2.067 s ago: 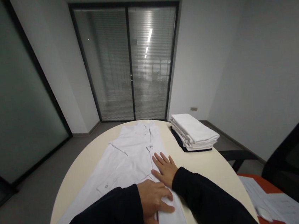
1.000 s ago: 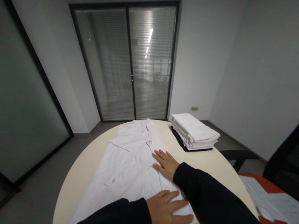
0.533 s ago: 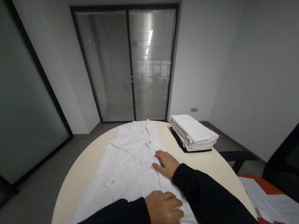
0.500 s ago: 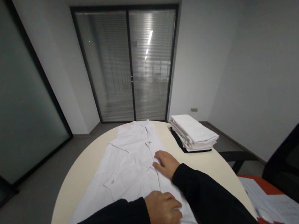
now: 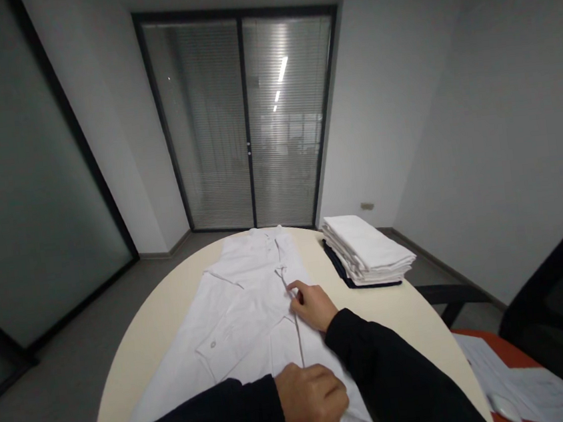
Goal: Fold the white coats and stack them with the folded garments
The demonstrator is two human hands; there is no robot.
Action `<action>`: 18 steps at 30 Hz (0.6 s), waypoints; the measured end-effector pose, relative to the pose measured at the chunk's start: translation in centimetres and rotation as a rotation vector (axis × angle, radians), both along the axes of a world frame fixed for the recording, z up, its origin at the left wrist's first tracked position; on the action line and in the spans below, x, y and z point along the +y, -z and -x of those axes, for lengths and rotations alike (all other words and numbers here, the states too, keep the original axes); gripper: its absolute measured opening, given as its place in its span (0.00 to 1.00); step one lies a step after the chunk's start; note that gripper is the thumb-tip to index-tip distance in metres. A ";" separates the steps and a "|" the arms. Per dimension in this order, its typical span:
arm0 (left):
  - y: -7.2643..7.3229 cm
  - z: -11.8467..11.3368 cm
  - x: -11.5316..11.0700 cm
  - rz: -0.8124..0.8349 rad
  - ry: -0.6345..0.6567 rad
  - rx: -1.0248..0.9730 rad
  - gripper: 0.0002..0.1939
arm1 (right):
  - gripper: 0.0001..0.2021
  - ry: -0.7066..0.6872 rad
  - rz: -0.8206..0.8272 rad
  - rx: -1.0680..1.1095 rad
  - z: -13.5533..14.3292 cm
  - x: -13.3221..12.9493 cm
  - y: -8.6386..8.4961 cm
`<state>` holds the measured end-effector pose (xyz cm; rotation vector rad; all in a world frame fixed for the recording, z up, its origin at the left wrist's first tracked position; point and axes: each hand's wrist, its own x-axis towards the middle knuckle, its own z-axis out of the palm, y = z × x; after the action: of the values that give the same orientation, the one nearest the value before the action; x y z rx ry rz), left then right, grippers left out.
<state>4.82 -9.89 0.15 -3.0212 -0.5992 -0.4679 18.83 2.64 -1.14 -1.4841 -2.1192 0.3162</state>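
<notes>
A white garment (image 5: 250, 295) with a button and a front edge running lengthwise lies spread over the round table (image 5: 139, 347). On its right side, my right hand (image 5: 314, 305) pinches the front edge, thumb and forefinger close together. My left hand (image 5: 312, 402) rests nearer to me on the lower part of the garment, knuckles up and fingers curled; whatever is under the fingertips is hidden. Both wrists are in dark sleeves.
A folded white stack (image 5: 369, 249) sits on dark cloth (image 5: 337, 265) at the table's back right. Beyond the right edge are a black chair (image 5: 562, 295) and papers (image 5: 521, 380) on an orange surface. Glass doors (image 5: 246, 120) stand behind.
My right hand's fingers have drawn together onto the garment's edge, which lifts slightly. My left hand has moved a little to the right, its fingers curled more.
</notes>
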 end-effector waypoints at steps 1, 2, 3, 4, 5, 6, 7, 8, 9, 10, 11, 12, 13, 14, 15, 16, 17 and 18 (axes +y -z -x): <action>0.0 0.1 0.0 0.002 -0.010 0.003 0.03 | 0.15 -0.010 -0.002 0.064 -0.1 0.2 0.0; 0.0 0.1 0.0 0.000 -0.023 -0.006 0.03 | 0.14 -0.021 -0.010 0.126 -0.2 0.3 0.0; 0.1 0.1 0.0 -0.005 -0.037 -0.023 0.03 | 0.13 -0.034 -0.020 0.182 -0.2 0.4 0.0; 0.2 0.1 0.1 -0.015 -0.048 -0.046 0.02 | 0.12 -0.049 -0.032 0.228 -0.1 0.5 0.0; 0.4 0.1 0.2 -0.026 -0.058 -0.065 0.02 | 0.12 -0.066 -0.041 0.260 -0.1 0.5 0.1; 0.6 0.0 0.3 -0.038 -0.064 -0.078 0.02 | 0.11 -0.085 -0.043 0.279 0.0 0.5 0.2; 0.9 -0.1 0.4 -0.049 -0.064 -0.081 0.03 | 0.11 -0.107 -0.036 0.283 0.1 0.4 0.4; 1.1 -0.1 0.5 -0.059 -0.054 -0.074 0.03 | 0.11 -0.134 -0.020 0.272 0.2 0.4 0.6; 1.3 -0.2 0.7 -0.068 -0.034 -0.060 0.04 | 0.10 -0.159 0.000 0.251 0.3 0.3 0.8; 1.4 -0.3 0.8 -0.076 -0.004 -0.041 0.05 | 0.10 -0.181 0.021 0.224 0.4 0.2 1.0; 1.5 -0.3 0.9 -0.085 0.030 -0.019 0.05 | 0.10 -0.196 0.040 0.197 0.4 0.1 1.2; 1.5 -0.3 1.0 -0.092 0.060 0.002 0.05 | 0.10 -0.206 0.057 0.177 0.4 0.1 1.4; 1.5 -0.3 1.0 -0.096 0.077 0.021 0.05 | 0.10 -0.212 0.069 0.166 0.4 0.0 1.4; 1.3 -0.3 1.1 -0.097 0.081 0.038 0.05 | 0.10 -0.212 0.076 0.162 0.3 0.0 1.4; 1.2 -0.3 1.1 -0.097 0.081 0.053 0.06 | 0.10 -0.206 0.080 0.161 0.3 0.0 1.4; 1.1 -0.2 1.0 -0.095 0.080 0.066 0.06 | 0.11 -0.196 0.082 0.156 0.3 0.1 1.3; 0.9 -0.2 1.0 -0.094 0.080 0.077 0.06 | 0.13 -0.184 0.080 0.146 0.3 0.1 1.2; 0.8 -0.1 0.8 -0.094 0.084 0.089 0.07 | 0.15 -0.171 0.074 0.129 0.3 0.2 1.2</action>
<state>4.96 -9.05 -0.60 -2.9682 -0.4337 -0.3517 18.52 2.83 -2.31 -1.2878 -2.1547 0.5438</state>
